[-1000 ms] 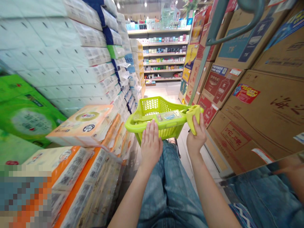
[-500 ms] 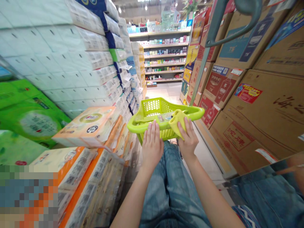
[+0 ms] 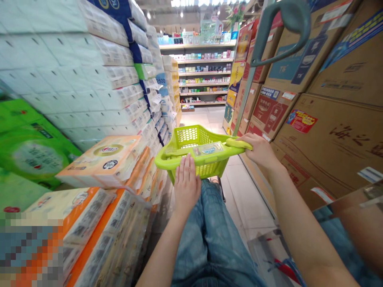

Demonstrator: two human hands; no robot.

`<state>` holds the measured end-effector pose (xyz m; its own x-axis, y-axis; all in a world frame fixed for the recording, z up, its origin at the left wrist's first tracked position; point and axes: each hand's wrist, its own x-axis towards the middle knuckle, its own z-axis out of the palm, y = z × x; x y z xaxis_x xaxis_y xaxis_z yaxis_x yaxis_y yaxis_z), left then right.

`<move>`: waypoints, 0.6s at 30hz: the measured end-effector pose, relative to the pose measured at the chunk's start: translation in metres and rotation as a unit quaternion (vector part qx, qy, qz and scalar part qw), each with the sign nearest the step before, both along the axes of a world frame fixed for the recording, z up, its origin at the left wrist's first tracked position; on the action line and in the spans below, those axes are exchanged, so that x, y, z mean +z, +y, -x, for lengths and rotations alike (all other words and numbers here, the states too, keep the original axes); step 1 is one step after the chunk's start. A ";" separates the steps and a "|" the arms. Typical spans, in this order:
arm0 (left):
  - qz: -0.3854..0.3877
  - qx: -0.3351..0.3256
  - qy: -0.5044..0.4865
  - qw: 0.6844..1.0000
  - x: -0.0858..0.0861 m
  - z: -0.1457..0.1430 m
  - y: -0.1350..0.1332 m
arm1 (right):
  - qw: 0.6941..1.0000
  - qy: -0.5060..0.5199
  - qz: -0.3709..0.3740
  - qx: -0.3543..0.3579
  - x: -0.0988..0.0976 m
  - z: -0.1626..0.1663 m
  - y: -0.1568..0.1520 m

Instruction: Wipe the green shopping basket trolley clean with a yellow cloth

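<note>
A lime-green shopping basket (image 3: 206, 166) with lattice sides is in front of my knees, its inside facing up. My left hand (image 3: 187, 181) lies with straight, flat fingers against the near rim. On the rim's right end, my right hand (image 3: 261, 150) presses a folded yellow cloth (image 3: 238, 143); its thumb side is hidden. Beside the cloth, a label (image 3: 208, 149) sits on the green bar along the near rim. A long grey pull handle (image 3: 281, 36) rises at the basket's right side, its loop high up.
Stacked tissue packs (image 3: 101, 153) wall the left side. Cardboard cartons (image 3: 338, 127) are piled on the right. Tiled floor (image 3: 211, 115) runs between them to shelves of small goods (image 3: 203, 69). Part of another person in denim (image 3: 338, 235) is at the lower right.
My right hand has slid the cloth rightward along the rim to the basket's right end, uncovering the label. My left hand stays on the near rim. The view has shifted slightly.
</note>
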<state>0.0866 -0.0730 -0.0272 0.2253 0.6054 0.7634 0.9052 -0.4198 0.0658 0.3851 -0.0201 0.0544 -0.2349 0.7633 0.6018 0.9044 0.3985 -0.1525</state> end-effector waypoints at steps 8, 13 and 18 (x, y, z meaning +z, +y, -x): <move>-0.038 0.035 -0.050 0.997 -0.003 0.030 0.011 | 0.999 0.051 -0.011 0.005 -0.003 0.049 -0.026; -0.054 0.073 -0.075 0.993 -0.007 0.063 0.018 | 0.992 0.115 -0.050 -0.005 -0.012 0.096 -0.050; -0.047 0.071 -0.076 0.993 -0.004 0.074 0.022 | 0.988 0.134 -0.070 -0.019 -0.014 0.114 -0.061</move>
